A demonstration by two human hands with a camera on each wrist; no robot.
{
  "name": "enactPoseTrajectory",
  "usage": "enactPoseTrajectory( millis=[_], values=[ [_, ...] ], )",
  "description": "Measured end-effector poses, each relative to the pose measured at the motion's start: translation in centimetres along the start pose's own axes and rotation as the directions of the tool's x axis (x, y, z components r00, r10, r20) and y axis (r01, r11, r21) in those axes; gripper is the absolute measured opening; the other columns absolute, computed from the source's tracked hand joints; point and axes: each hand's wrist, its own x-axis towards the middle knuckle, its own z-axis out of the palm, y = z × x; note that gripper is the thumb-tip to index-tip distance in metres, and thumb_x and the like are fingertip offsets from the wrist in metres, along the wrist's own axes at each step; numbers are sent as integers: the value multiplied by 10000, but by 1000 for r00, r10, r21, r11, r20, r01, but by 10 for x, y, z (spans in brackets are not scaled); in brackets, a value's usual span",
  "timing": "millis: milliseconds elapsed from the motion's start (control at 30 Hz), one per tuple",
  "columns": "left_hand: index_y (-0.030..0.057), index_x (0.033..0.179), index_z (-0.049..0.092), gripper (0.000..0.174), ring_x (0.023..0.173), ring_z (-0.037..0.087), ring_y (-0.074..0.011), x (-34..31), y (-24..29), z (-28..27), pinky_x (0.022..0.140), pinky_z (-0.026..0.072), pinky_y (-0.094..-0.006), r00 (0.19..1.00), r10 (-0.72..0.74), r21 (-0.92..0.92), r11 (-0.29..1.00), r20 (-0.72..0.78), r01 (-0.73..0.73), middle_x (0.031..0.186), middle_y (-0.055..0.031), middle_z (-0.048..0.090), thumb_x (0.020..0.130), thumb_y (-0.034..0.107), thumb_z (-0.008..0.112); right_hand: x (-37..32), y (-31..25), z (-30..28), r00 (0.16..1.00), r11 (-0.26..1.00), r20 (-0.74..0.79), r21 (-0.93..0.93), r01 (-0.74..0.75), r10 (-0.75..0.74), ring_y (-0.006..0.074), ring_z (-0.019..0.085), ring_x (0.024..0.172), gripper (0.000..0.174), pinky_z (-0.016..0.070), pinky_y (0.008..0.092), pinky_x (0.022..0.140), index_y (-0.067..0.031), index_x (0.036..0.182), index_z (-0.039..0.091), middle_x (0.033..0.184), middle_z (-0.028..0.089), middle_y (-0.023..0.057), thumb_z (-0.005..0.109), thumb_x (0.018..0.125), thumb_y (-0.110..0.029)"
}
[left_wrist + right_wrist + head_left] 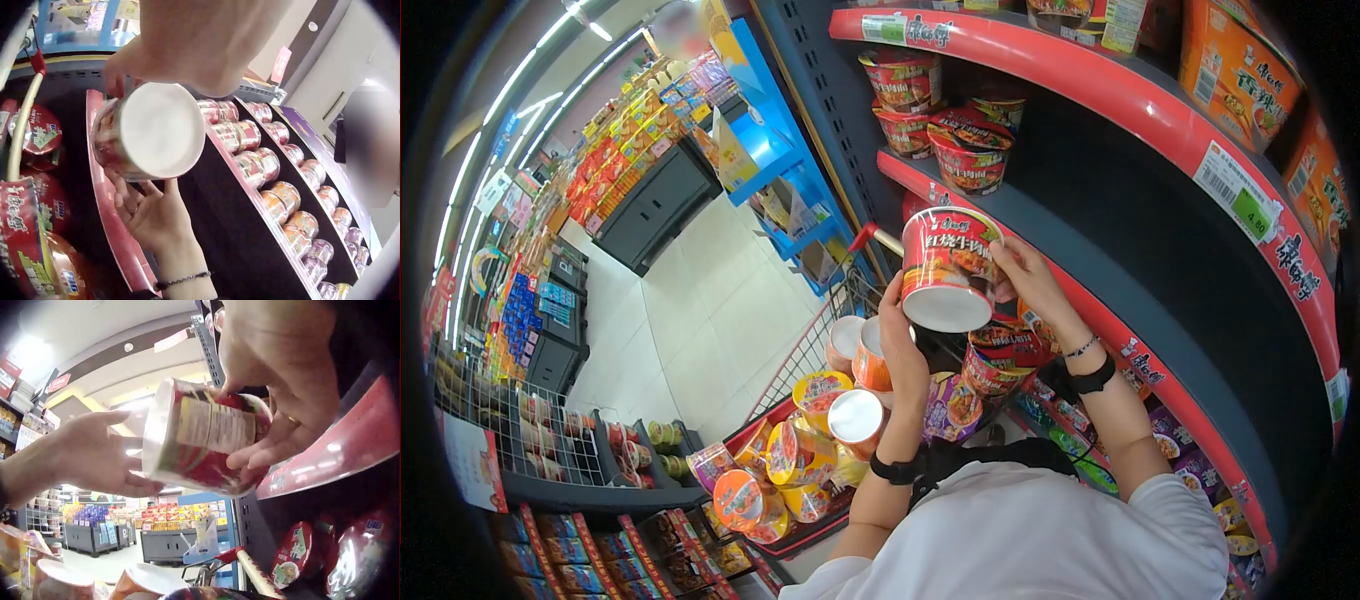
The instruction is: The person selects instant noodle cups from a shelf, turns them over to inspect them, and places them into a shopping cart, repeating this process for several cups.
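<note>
A red instant noodle cup is held up, tilted, with its white base turned toward me in the head view. My right hand grips its right side, thumb and fingers around the wall. At the other side is my left hand, its fingers stretched out along the cup near the base. The right wrist view shows a label with small print on the cup's wall, close to the right hand's fingers. In the left wrist view the round white base faces the camera.
A shopping cart stands below, loaded with several noodle tubs. Curved shelves with red edges rise on the right, carrying red noodle cups. A blue rack stands ahead, beside a tiled aisle.
</note>
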Motion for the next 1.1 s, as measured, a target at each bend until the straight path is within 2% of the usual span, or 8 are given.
enactPoseTrajectory(
  millis=[167, 233, 367, 467, 633, 833, 967, 1100],
  values=[
    [5, 1310, 487, 689, 1190, 484, -234, 10, -30, -23, 1013, 322, -382, 960, -281, 103, 955, -3, 279, 1228, -124, 565, 984, 557, 234, 12, 51, 0, 994, 988, 98, -142, 55, -41, 124, 600, 673, 421, 497, 268, 644, -33, 1051, 479, 846, 613, 94, 666, 872, -365],
    [-21, 1241, 553, 707, 1130, 517, -234, 13, -44, -24, 986, 338, -371, 961, -273, 148, 949, -55, 278, 1153, -143, 606, 985, 552, 227, 12, 71, 6, 932, 871, 101, -332, 362, -348, 133, 588, 754, 477, 495, 273, 665, -47, 1042, 441, 909, 589, 106, 719, 825, -369],
    [-20, 1230, 543, 613, 1180, 493, -342, 17, -96, -40, 1061, 255, -423, 928, -370, 468, 815, -32, 341, 1221, -235, 553, 1000, 473, 260, 6, 71, 12, 985, 846, 155, -513, 146, -76, 187, 612, 838, 580, 505, 320, 722, -51, 1058, 370, 1026, 519, 119, 789, 758, -316],
    [73, 1308, 509, 608, 1270, 427, -327, 6, -98, -31, 1046, -110, -614, 949, -314, 610, 755, 15, 240, 1289, -182, 533, 993, 486, 192, 3, 83, 17, 987, 812, 154, -569, 129, -49, 312, 638, 864, 631, 501, 390, 744, -46, 1045, 391, 968, 605, 179, 761, 739, -457],
    [69, 1318, 496, 607, 1270, 431, -320, 7, -90, -24, 1056, -109, -607, 946, -321, 626, 748, 53, 219, 1289, -167, 539, 991, 489, 204, -2, 69, 9, 971, 653, 178, -757, 33, 157, 383, 632, 916, 598, 497, 449, 769, -42, 1092, 526, 952, 650, 224, 678, 778, -528],
    [57, 1288, 513, 605, 1230, 477, -320, 12, -84, -20, 1052, -111, -610, 913, -401, 641, 720, 72, 266, 1258, -149, 568, 977, 516, 272, 15, 17, -4, 944, 810, -35, -526, 261, -327, 314, 659, 796, 282, 507, 395, 697, -46, 964, 652, 843, 676, 145, 687, 813, -282],
    [62, 1301, 472, 585, 1248, 463, -301, 8, -96, -13, 1062, -73, -613, 946, -321, 616, 756, 51, 223, 1287, -136, 543, 965, 522, 337, 55, -24, -15, 603, 467, -133, -768, 439, -786, 384, 533, 1102, 360, 399, 441, 952, -99, 1127, 577, 1186, 561, 180, 682, 795, -188],
    [61, 1337, 414, 600, 1283, 411, -312, 10, -96, -17, 1064, -10, -635, 921, -378, 620, 747, 98, 240, 1322, -157, 480, 959, 524, 350, 109, -24, -27, 728, 591, -205, -740, 321, -654, 391, 545, 1097, 515, 422, 436, 934, -161, 1273, 527, 1253, 535, 205, 696, 792, -235]
  ],
)
